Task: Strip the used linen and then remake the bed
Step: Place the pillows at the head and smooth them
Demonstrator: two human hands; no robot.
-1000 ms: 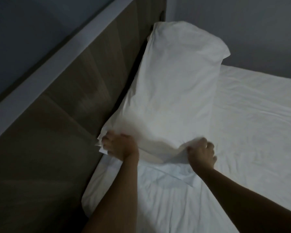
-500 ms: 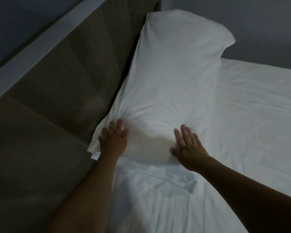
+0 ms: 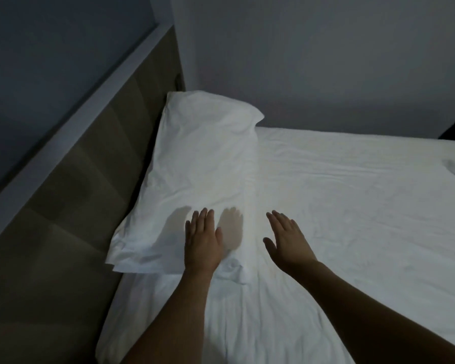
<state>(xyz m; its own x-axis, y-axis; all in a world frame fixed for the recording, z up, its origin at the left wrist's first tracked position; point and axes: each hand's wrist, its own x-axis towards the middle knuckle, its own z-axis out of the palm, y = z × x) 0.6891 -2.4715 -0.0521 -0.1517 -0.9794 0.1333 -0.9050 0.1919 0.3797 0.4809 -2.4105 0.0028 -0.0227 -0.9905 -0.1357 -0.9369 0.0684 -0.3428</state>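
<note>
Nearest you, the white sheet (image 3: 326, 232) covers the mattress, lightly creased, and runs right up to the pillow (image 3: 202, 174) and away past it toward the far wall. Your two forearms reach in over the sheet toward the pillow.

Your left hand (image 3: 201, 241) lies flat with fingers straight and close together over the pillow's near end, just above the bunched open edge of the pillowcase; whether the palm presses the cloth or hovers just above it cannot be told, though its shadow falls on the pillow close beside it. Your right hand (image 3: 286, 236) is open too, fingers straight and slightly spread, thumb out, over the sheet just beside the pillow's near right corner and holding nothing.

The pillow lies lengthwise along the wooden headboard (image 3: 90, 179), its long left side against it and its far end near the room's corner. Above the headboard, beyond the pillow, runs a pale ledge (image 3: 63, 127) with a dark wall over it. The grey far wall (image 3: 313, 61) stands just behind the pillow's far end. The room is dim. No brand, label or writing can be read on anything here.
</note>
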